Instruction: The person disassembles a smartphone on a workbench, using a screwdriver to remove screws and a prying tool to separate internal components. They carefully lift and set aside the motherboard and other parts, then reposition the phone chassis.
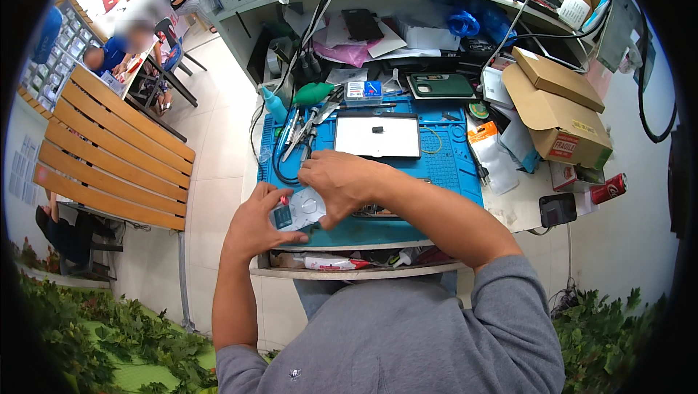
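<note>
Between my hands, over the front left of the blue repair mat [454, 169], is a flat whitish piece [309, 208] with a dark teal patch and a small red part at its edge; its kind is unclear. My left hand [256, 221] grips its left side, thumb below and fingers above. My right hand [345, 182] reaches across from the right, fingers bent down on its upper right edge. Beyond them a shallow white tray [352, 139] holds a small black piece [378, 130]. Small metallic items under my right forearm are partly hidden.
Tweezers and screwdrivers [294, 136], a teal bottle [274, 105] and a green air blower [313, 93] lie at the mat's back left. A green phone case [441, 86] sits behind. Cardboard boxes [560, 114] crowd the right. An open drawer [342, 272] holds tubes in front.
</note>
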`<state>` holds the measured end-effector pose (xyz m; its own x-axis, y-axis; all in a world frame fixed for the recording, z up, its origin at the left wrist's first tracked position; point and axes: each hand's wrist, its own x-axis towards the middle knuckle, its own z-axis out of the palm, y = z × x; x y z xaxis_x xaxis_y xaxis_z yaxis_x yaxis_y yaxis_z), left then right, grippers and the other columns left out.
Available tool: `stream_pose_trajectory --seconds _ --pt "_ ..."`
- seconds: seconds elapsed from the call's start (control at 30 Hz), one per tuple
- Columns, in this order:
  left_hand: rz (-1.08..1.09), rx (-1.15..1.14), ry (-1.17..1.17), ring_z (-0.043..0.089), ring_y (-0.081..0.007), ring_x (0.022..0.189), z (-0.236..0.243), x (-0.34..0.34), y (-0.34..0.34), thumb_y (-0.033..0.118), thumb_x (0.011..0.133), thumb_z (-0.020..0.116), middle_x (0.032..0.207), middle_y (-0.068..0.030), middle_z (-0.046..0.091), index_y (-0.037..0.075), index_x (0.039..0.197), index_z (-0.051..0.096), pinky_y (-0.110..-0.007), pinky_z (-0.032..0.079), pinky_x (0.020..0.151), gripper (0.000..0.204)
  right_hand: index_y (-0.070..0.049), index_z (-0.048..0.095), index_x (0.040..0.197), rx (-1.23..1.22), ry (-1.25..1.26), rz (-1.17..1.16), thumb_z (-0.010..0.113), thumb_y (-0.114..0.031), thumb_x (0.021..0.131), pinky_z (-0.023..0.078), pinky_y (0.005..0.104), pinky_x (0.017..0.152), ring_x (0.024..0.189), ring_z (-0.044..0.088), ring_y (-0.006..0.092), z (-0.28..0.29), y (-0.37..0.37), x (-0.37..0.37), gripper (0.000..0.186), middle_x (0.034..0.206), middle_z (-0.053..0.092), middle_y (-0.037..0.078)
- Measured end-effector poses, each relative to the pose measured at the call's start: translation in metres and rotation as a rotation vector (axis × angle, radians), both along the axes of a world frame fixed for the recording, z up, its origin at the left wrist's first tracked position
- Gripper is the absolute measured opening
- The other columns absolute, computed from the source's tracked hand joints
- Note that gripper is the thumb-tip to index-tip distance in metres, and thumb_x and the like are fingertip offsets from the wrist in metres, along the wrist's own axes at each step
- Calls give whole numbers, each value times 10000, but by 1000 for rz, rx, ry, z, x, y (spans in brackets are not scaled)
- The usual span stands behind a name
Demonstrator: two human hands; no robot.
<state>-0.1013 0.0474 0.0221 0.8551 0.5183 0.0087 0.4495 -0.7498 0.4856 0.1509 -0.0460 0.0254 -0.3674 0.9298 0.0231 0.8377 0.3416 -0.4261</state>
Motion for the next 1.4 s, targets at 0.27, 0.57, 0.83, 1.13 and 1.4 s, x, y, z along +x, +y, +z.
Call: stream_pose_trajectory --seconds 0.27,0.57,0.83,1.13,1.4 --pt "11 -288 -111 710 -171 920 14 -11 7 342 693 1059 1041 -60 717 57 1190 802 -321 577 797 628 10 755 1146 -9 477 -160 891 -473 766 594 411 883 953 712 294 30 -27 20 629 1084 704 154" --pt "155 -244 -587 598 -46 694 35 5 6 145 1019 864 751 -20 724 -19 1060 856 -265 458 605 169 2 547 1606 -139 1092 -475 856 -392 1027 662 370 938 1133 716 209 17 -61 36 767 1391 637 155" --pt "428 586 -741 748 -408 672 91 77 120 252 1097 737 778 -225 743 -3 1124 783 -480 547 627 261 -11 601 1559 109 794 -508 942 -264 943 657 357 920 1131 729 208 26 -139 43 748 1378 693 163" --pt "590 566 -848 783 -463 825 166 125 167 374 1092 719 828 -242 772 13 1046 793 -517 592 743 371 -5 609 1551 46 934 -749 954 -181 933 656 325 855 1077 740 182 -17 -208 53 728 1330 717 151" --pt "532 667 -662 784 -509 972 171 156 202 405 1075 659 952 -288 799 21 1091 811 -576 601 878 414 13 587 1552 14 976 -809 921 -152 955 642 318 886 1107 733 188 -31 -221 53 704 1359 687 151"
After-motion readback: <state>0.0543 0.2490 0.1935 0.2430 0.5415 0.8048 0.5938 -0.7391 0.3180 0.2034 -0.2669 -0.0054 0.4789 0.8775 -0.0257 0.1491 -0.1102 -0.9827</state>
